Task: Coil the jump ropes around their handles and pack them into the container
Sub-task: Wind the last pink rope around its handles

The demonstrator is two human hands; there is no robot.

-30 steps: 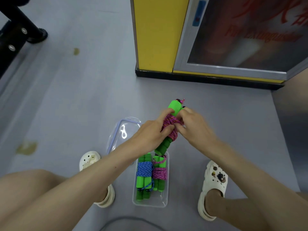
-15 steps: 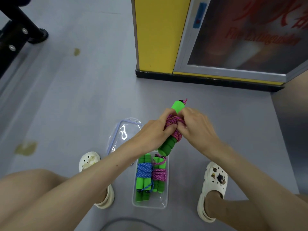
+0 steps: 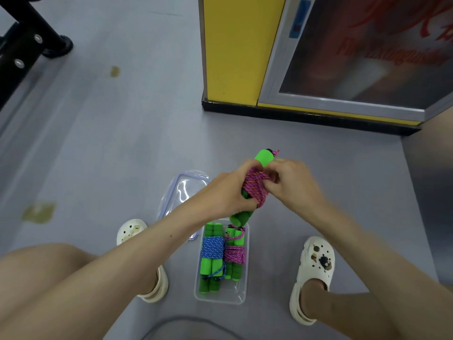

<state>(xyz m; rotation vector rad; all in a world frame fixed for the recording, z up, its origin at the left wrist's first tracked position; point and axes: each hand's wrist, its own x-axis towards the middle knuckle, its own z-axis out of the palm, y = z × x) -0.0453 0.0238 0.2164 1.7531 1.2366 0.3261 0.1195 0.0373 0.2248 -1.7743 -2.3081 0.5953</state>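
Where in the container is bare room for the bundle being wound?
Container: bare strip at its near end, below the blue-rope bundle and pink-rope bundle. Those two fill the rest side by side. Open floor borders its right wall.

Glossy clear plastic container (image 3: 241, 296), braided ropes (image 3: 255, 186)

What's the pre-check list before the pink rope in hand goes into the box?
1. Rope wound on the green handles: pink rope coiled round the middle, ok.
2. Loose end tucked: hidden under the right hand, cannot tell.
3. Grip: left hand clasps the bundle, ok.
4. Container open: lid lies beside it on the floor, ok.
5. Room inside: blue-rope bundle and pink-rope bundle fill the width; cannot tell.
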